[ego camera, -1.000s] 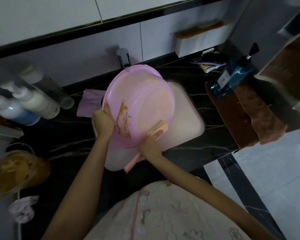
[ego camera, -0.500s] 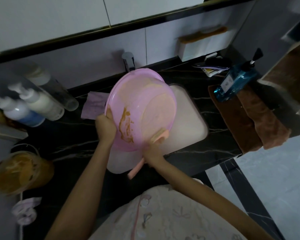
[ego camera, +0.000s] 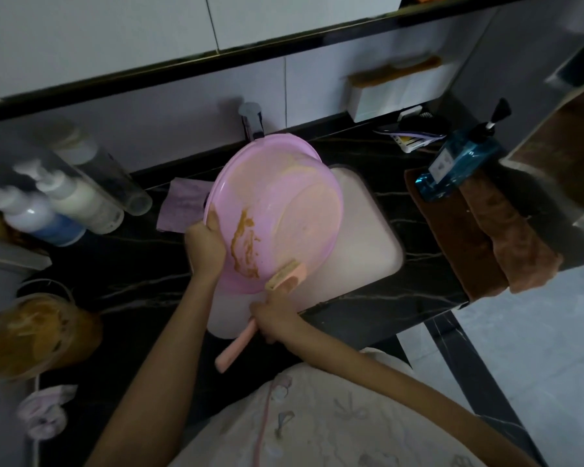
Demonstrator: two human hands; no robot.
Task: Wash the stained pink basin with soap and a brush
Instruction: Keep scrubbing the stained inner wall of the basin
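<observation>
Pink basin point(ego camera: 284, 203), brown-smeared, tilted; left grip point(ego camera: 205, 246) clasps its rim, right grip point(ego camera: 273, 315) clutches brush point(ego camera: 286, 277).

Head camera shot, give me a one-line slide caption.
Left hand tilts the stained pink basin over the white sink while the right hand holds a pink brush at its lower rim.

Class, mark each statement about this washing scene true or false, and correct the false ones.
1. The left hand grips the pink basin by its rim. True.
2. The right hand holds a blue sponge. False: it holds a pink brush.
3. The basin lies flat on the floor. False: it is held tilted over the sink.
4. A brown stain shows inside the basin. True.
</observation>
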